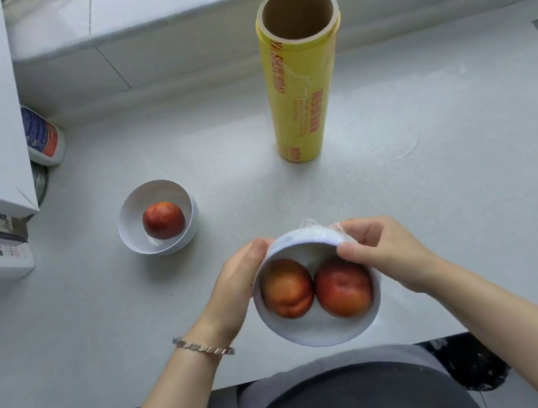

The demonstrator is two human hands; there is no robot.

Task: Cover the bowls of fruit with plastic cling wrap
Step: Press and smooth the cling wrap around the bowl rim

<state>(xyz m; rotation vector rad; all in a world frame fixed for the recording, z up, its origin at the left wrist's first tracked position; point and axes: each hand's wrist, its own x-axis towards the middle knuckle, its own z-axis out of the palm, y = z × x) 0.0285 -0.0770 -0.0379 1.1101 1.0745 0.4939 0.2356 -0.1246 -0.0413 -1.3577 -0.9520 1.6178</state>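
- Bowl (316,330) with two fruit (287,288), tilted toward the person, held over the table (447,178) near its front edge; crinkled cling wrap (312,228) shows at its far side
- Left hand (237,284) grips its left wall; right hand (381,250) pinches its right rim
- Second bowl (133,209) stands well apart, beyond-left; upright roll (300,95) beyond; widest stretch of table to its right

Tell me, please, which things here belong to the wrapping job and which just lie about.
Job: held bowl of two fruit, gripped by left hand and right hand; second bowl with one fruit; cling wrap roll.
Lying about: white bottle, left.
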